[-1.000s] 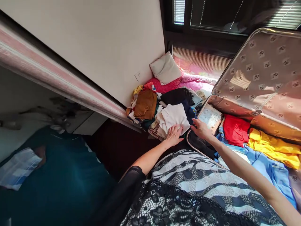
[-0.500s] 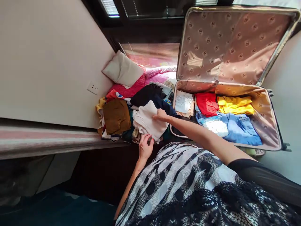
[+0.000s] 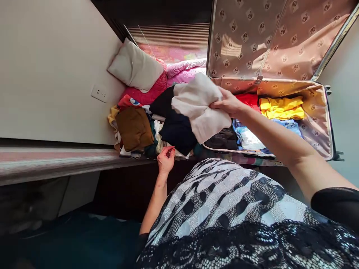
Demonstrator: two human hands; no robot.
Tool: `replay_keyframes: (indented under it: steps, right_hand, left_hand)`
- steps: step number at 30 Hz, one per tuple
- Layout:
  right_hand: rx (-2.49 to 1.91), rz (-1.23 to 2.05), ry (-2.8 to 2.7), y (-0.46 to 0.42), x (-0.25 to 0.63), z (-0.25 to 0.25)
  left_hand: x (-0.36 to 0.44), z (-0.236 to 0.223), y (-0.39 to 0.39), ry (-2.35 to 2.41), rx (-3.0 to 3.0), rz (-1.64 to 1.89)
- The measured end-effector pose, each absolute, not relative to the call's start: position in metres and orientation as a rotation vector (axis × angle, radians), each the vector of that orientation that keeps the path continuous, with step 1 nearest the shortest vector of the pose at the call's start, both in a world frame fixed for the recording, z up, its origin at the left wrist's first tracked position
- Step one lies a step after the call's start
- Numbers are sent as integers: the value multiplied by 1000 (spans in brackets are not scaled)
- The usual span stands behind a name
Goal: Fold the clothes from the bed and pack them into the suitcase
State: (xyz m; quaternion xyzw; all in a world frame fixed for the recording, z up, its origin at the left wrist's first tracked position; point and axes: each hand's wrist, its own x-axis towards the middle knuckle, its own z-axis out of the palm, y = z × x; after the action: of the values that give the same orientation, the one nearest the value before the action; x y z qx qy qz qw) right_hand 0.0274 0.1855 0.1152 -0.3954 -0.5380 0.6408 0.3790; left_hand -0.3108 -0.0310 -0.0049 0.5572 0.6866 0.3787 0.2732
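Pink-lined and open, the rectangular suitcase [image 3: 280,86] has a rim that could catch the folded off-white cloth garment [image 3: 196,99], held over its left end. A one-edge grip could let the layers slip open. The garment looks soft and creased, one corner drooping. The right hand [image 3: 231,104] has its fingers clamped on it; the left hand [image 3: 165,161], left of the suitcase, has its fingers curled together, nothing visible inside.

Home — pillow [image 3: 136,69], pink bedding [image 3: 185,73], heaped clothes [image 3: 171,129], suitcase [image 3: 283,86]
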Motion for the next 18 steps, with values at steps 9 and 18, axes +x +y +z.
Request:
replay_keyframes:
  steps: [9, 18]
  right_hand:
    - [-1258, 1416, -978, 139, 132, 117]
    - [-1396, 1599, -750, 101, 112, 23]
  left_hand:
    - [-297, -15, -14, 1770, 1322, 1073]
    - [-275, -4, -2, 1720, 1349, 1044]
